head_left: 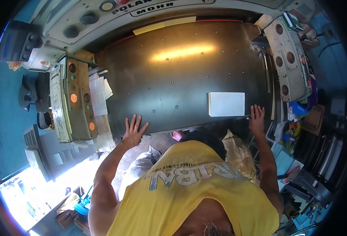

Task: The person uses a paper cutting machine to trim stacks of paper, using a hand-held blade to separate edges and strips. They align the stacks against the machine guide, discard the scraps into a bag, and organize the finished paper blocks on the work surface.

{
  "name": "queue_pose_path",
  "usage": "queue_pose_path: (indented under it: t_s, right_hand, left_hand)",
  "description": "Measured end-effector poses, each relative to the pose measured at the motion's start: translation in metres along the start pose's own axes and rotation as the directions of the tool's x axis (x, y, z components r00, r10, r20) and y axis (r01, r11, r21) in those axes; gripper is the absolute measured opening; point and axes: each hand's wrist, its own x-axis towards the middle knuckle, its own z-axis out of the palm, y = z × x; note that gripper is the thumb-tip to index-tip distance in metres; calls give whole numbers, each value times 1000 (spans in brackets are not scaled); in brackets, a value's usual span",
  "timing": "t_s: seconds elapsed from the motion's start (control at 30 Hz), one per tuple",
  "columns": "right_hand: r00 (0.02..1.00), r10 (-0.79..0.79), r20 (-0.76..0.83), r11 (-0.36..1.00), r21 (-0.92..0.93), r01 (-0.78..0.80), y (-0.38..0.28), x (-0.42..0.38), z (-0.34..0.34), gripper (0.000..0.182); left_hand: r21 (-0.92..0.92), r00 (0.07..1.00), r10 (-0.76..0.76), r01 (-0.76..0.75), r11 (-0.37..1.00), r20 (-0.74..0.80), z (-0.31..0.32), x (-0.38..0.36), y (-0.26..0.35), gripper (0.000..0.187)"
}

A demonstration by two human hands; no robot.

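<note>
White paper stack [226, 104] on dark metal table [173, 74] | left hand [134, 131] flat, fingers wide | right hand [257, 120] open beside stack | keep palms flat, fingers clear of blade.

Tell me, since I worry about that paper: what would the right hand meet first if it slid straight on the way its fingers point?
Probably the white paper stack: the right hand rests at the table's front edge, fingers pointing past the stack's right corner; it might just miss.
</note>
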Motion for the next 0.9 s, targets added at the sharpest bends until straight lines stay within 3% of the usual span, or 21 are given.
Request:
queue_pose_path:
  t_s: [0.67,0.77,0.83,0.9]
  right_hand:
    - [998,16,-58,999,-35,-18,-16,-4,-9,92]
    - [999,42,-19,997,-67,-43,-25,-2,-19,93]
    - [991,71,114,997,-45,-66,-26,6,-35,90]
    - [983,76,164,996,35,-83,-23,27,-61,86]
  left_hand:
    - [1,998,-65,65,998,-10,-12,-4,7,121]
    - [10,997,-70,70,997,-29,-13,-7,8,125]
    - [-2,997,-64,64,998,-52,-13,-9,7,127]
    - [-124,998,-63,60,990,-18,-38,-7,5,128]
